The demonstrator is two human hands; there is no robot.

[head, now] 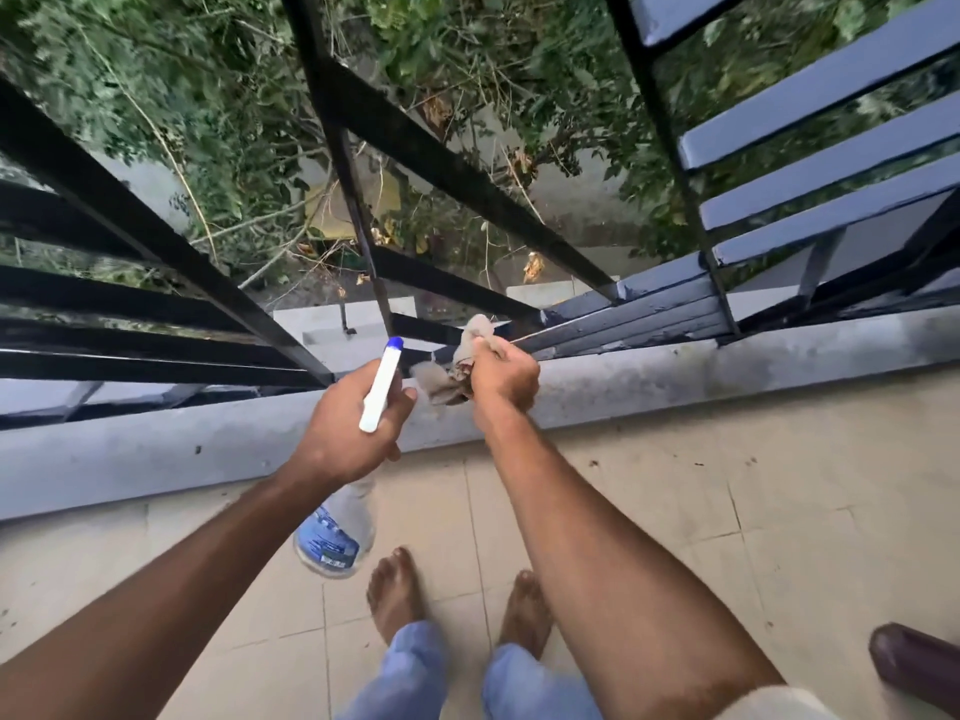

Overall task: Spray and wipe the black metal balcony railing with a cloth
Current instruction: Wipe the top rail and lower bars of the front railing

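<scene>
Our left hand (343, 433) is wrapped round the neck of the spray bottle (382, 384), its nozzle pointing far, toward the low bars of the railing (156, 236). Our right hand (504, 379) is bunched tight on the cloth (470, 345), which seems to press a low bar just right of the nozzle, above the ledge (675, 376). We judge the cloth could slip through the gap and drop to the ground below if our hold slackens. Flaking paint to the right might snag it. Spraying now would likely wet our right hand.
</scene>
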